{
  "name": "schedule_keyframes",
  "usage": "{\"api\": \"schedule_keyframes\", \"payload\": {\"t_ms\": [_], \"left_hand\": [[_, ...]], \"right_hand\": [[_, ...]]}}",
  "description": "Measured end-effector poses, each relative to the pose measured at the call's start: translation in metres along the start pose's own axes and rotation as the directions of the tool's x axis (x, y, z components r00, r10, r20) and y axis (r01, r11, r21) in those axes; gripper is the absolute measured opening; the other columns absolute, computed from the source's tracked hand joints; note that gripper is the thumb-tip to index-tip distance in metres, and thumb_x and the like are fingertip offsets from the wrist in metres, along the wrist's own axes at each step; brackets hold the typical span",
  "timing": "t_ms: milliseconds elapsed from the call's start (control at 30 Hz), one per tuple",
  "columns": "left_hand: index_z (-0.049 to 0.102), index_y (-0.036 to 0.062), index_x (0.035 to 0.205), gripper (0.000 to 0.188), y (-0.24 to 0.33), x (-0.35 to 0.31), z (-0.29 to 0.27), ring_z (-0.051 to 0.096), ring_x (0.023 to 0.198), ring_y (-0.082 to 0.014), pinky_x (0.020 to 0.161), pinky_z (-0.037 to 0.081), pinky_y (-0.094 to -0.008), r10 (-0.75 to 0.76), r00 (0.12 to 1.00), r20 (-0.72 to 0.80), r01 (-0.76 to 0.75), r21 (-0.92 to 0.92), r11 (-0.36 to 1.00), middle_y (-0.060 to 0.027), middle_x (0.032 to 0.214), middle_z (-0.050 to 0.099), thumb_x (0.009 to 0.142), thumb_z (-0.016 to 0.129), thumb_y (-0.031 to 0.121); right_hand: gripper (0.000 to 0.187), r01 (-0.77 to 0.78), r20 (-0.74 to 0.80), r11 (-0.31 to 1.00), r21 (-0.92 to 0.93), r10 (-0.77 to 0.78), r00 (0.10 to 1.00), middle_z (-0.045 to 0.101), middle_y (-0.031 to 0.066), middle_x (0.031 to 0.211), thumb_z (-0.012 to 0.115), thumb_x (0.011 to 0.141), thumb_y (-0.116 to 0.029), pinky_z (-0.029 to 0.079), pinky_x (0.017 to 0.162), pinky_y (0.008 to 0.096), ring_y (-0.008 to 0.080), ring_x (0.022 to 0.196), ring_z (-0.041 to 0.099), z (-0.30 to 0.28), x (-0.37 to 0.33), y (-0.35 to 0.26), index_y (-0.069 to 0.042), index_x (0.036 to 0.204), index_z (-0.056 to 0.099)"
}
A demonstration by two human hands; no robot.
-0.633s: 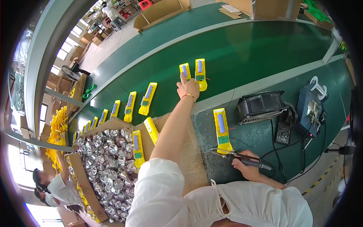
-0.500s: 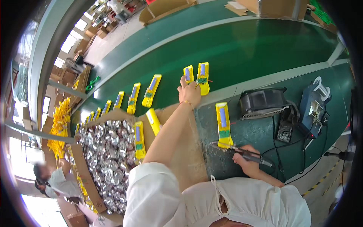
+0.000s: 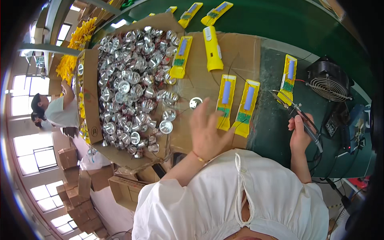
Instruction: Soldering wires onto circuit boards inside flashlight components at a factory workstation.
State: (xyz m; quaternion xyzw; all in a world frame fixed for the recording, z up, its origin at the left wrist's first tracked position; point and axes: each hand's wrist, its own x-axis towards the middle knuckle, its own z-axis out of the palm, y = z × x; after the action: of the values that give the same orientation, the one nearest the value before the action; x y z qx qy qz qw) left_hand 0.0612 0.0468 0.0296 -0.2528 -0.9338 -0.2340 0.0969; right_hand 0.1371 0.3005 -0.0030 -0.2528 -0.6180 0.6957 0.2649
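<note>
Cardboard sheet point(image 3: 240, 48): left hand point(image 3: 208, 130) back from conveyor

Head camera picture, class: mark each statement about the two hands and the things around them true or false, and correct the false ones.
1. The right hand holds a slim soldering iron. True.
2. The left hand grips a closed yellow plastic torch. False: it is spread open over the brown cardboard sheet, beside two open yellow torch halves; the closed torch lies farther off.
3. The cardboard box on the left is full of shiny silver reflector cups. True.
4. The black round-grilled fan stands on the person's left. False: it is on the right, beyond the soldering iron.
5. One reflector cup lies alone near the left hand's fingertips. True.
</note>
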Motion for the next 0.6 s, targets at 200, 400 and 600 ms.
{"api": "schedule_keyframes", "payload": {"t_ms": [200, 400, 600], "left_hand": [[0.054, 0.0103, 0.093, 0.033, -0.061, 0.006, -0.021, 0.053, 0.046, -0.0321, 0.049, 0.042, -0.0428, -0.432, 0.902, 0.000, 0.432, -0.020, 0.902, -0.0080, 0.052, 0.053, 0.075, 0.067, 0.034], [0.058, 0.0049, 0.073, 0.021, -0.053, 0.017, 0.014, 0.057, 0.071, -0.0320, 0.060, 0.046, -0.0404, -0.193, 0.975, 0.107, 0.187, 0.061, 0.980, -0.0128, 0.074, 0.059, 0.082, 0.060, 0.023], [0.057, 0.0070, 0.107, 0.033, -0.055, -0.011, -0.003, 0.061, 0.067, -0.0232, 0.060, 0.048, -0.0313, -0.355, 0.919, 0.170, 0.394, -0.386, 0.834, -0.0114, 0.080, 0.064, 0.075, 0.065, 0.006]], "right_hand": [[0.018, 0.017, 0.085, 0.999, -0.048, -0.013, 0.996, 0.059, 0.0100, 0.068, 0.060, 0.082, -0.012, 0.044, 0.050, 0.0212, 0.0113, 0.053, 0.054, 0.000, -0.024, -0.007, 0.003, 0.091, 0.054], [0.016, -0.022, 0.167, 0.998, -0.059, 0.032, 0.985, 0.060, 0.0100, 0.069, 0.060, 0.082, -0.009, 0.046, 0.052, 0.0213, 0.0107, 0.056, 0.055, 0.010, -0.039, -0.013, 0.002, 0.092, 0.054], [0.017, -0.062, 0.273, 0.996, -0.058, 0.075, 0.959, 0.060, 0.0096, 0.070, 0.062, 0.080, -0.007, 0.048, 0.053, 0.0215, 0.0112, 0.059, 0.058, 0.022, -0.053, -0.017, 0.003, 0.091, 0.054]]}}
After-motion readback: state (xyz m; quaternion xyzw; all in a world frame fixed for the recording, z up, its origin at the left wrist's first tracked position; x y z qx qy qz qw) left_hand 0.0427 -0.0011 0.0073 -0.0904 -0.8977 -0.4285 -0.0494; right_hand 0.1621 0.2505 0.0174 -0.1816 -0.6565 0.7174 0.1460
